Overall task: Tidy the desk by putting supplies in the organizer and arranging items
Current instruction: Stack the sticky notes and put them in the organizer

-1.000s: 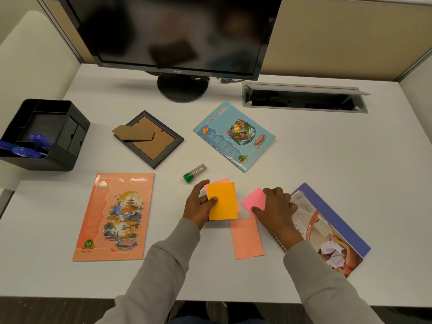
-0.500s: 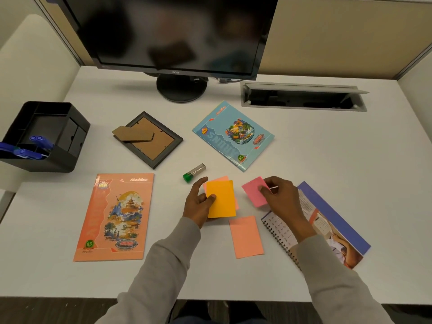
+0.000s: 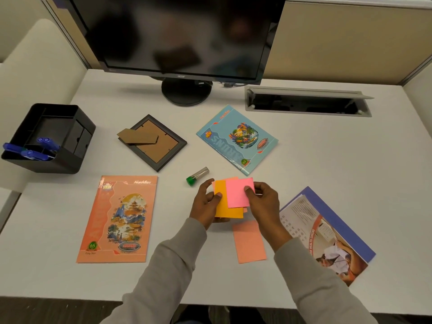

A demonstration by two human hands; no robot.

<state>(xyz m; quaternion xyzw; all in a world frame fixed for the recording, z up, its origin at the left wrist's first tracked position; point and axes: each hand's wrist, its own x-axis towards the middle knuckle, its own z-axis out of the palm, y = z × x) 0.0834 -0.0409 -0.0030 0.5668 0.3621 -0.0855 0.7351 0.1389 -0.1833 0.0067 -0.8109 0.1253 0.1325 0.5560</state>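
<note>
Head view: left hand (image 3: pixel 205 204) grips orange sticky notes (image 3: pixel 222 208), right hand (image 3: pixel 263 204) pinches pink note (image 3: pixel 238 192) atop them; pens (image 3: pixel 35 153) sit in organizer (image 3: pixel 77 148); salmon note (image 3: pixel 249 242), green-capped tube (image 3: pixel 197 176), picture frame (image 3: pixel 168 147) lie unsorted.

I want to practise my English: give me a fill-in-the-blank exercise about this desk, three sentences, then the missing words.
1. The left hand holds the orange note; the right hand pinches a second note, coloured ____.
2. The picture frame lies face ____ on the desk.
3. The black organizer holds pens coloured ____.
Missing words: pink, down, blue.
</note>
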